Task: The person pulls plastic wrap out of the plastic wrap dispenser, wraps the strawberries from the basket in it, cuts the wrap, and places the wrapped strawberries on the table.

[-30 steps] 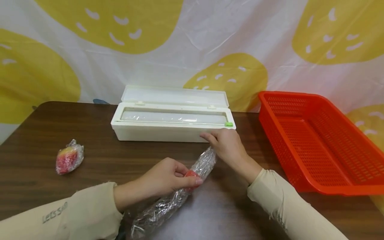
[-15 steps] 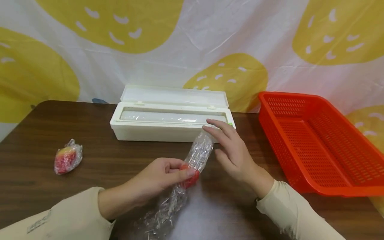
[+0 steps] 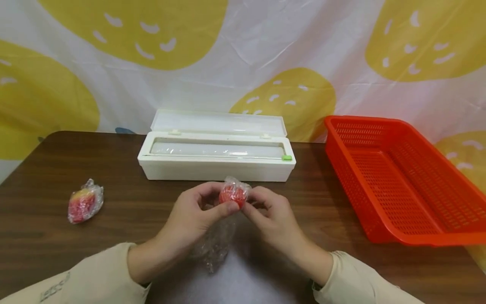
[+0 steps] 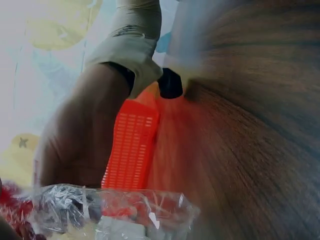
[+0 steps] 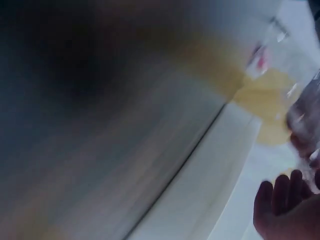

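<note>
A red round object (image 3: 233, 195) wrapped in clear cling film is held up in front of the white box, in the head view. My left hand (image 3: 191, 217) grips it from the left, thumb across its near side. From the right, my right hand (image 3: 279, 221) pinches its edge with thumb and fingers. Loose cling film (image 3: 216, 247) hangs below the left hand. In the left wrist view, crinkled film (image 4: 115, 212) stretches along the bottom. The right wrist view is blurred; the right hand's fingers (image 5: 280, 197) curl close to shiny film (image 5: 305, 112).
A white cling film dispenser (image 3: 216, 171) stands at the back, lid up, with a roll inside and a green slider (image 3: 286, 158). A film-wrapped red and yellow piece (image 3: 83, 202) lies on the left. At right is a red plastic basket (image 3: 358, 188). A patterned cloth hangs behind.
The right hand has left the film's far end and come down to the red object. The far strip of film is now gathered against it. Both hands are together.
</note>
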Demonstrator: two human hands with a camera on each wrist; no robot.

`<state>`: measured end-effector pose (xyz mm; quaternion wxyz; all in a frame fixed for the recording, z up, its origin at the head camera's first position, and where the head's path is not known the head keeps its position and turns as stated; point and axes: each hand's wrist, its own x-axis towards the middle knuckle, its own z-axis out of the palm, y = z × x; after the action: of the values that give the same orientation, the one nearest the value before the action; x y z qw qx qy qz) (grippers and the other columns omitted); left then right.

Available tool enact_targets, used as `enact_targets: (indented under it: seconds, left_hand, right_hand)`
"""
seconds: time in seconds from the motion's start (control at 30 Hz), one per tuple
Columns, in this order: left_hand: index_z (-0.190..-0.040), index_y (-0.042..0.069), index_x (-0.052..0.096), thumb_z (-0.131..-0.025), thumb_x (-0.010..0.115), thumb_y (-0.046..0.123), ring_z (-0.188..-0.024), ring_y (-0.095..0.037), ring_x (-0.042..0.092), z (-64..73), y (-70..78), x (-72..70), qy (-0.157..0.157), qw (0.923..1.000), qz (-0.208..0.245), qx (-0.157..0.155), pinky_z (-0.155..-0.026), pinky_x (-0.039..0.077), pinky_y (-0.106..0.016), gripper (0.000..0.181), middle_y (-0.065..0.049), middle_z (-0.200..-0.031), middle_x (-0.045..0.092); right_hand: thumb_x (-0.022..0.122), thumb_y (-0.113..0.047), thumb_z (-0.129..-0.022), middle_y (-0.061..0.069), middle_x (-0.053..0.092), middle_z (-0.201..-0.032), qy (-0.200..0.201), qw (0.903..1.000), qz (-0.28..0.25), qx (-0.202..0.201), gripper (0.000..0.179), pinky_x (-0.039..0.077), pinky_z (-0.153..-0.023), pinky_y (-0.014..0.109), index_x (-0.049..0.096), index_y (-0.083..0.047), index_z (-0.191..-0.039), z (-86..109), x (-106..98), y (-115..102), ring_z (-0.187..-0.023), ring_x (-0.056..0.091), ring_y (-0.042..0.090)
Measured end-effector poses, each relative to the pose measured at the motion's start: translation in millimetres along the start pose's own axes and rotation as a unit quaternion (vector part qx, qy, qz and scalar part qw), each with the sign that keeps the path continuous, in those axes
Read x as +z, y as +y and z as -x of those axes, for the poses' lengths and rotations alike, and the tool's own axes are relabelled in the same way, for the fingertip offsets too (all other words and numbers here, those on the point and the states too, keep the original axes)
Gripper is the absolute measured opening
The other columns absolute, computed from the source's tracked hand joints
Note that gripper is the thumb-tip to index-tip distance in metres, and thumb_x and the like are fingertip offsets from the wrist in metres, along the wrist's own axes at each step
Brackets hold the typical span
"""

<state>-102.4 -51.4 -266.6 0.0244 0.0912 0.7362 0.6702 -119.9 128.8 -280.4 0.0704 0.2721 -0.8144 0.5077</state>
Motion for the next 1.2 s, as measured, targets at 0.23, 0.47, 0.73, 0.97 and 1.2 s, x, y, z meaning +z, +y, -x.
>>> enact_targets:
  seconds: [0.23,0.47,0.73,0.97,1.2]
  left_hand:
    - [-0.119,-0.001,0.055,-0.080,0.075,0.012,-0.080,-0.006,0.059,-3.9,1.9,0.9,0.047,0.9968,0.044,-0.049,-0.069,0.050,-0.018,0.045,-0.006,-0.091,0.066]
    - [-0.110,0.000,0.064,-0.082,0.075,0.019,-0.085,-0.008,0.056,-3.9,2.3,-1.5,0.055,0.9968,0.043,-0.041,-0.071,0.047,-0.019,0.036,0.001,-0.088,0.062]
    - [-0.101,-0.002,0.062,-0.083,0.073,0.018,-0.082,-0.004,0.064,-5.5,12.8,0.2,0.061,0.9936,0.088,-0.036,-0.073,0.051,-0.020,0.028,0.006,-0.084,0.070]
    - [-0.097,-0.006,0.066,-0.083,0.073,0.018,-0.073,-0.004,0.062,4.7,10.5,-4.5,0.042,0.9984,0.034,-0.019,-0.066,0.051,-0.020,0.029,-0.001,-0.081,0.071]
    - [-0.099,-0.003,0.069,-0.078,0.078,0.020,-0.065,-0.003,0.058,18.3,2.5,-11.8,0.009,0.9997,-0.019,-0.009,-0.058,0.046,-0.021,0.031,-0.002,-0.077,0.070]
  right_hand:
    - [0.057,-0.002,-0.088,0.025,0.064,-0.111,-0.052,0.9860,-0.125,0.098,0.034,0.052,-0.081,0.023,0.059,0.006,-0.121,4.1,8.5,-12.6,-0.090,0.060,0.007]
    - [0.067,-0.008,-0.083,0.022,0.064,-0.110,-0.049,0.9884,-0.102,0.101,0.040,0.052,-0.084,0.034,0.059,0.001,-0.121,2.7,10.3,-13.3,-0.095,0.062,0.019]
    - [0.077,-0.026,-0.079,0.004,0.069,-0.105,-0.142,0.9751,0.002,0.171,0.038,0.052,-0.082,0.032,0.065,-0.011,-0.112,3.0,22.4,-13.4,-0.096,0.064,0.017]
    - [0.072,-0.012,-0.080,0.003,0.073,-0.086,-0.071,0.9885,0.132,0.017,0.010,0.051,-0.068,0.023,0.073,-0.009,-0.089,-4.9,13.7,-7.3,-0.076,0.064,0.008]
    - [0.072,-0.005,-0.076,0.001,0.065,-0.083,0.143,0.8829,0.344,-0.286,0.014,0.045,-0.071,0.035,0.073,-0.016,-0.084,-22.2,-3.8,-2.6,-0.081,0.061,0.019]
